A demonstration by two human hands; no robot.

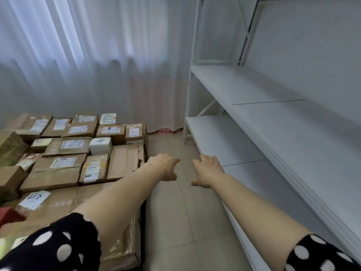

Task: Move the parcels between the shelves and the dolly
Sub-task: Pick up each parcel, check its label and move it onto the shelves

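Note:
Several brown cardboard parcels point(64, 169) with white labels lie stacked at the left, with a small white parcel point(100, 146) among them. The dolly under them is hidden. A white metal shelf unit point(273, 122) stands at the right, its boards bare. Both my arms reach forward over the floor between the two. My left hand point(166, 169) hovers by the right edge of a large flat box point(126, 161) and holds nothing. My right hand point(209, 172) has its fingers spread and relaxed, close to the lower shelf board point(220, 141), and is empty.
A white curtain point(88, 65) hangs across the back wall behind the parcels. A strip of pale tiled floor point(175, 222) runs between the parcel stack and the shelf unit. A red item point(7, 216) shows at the left edge.

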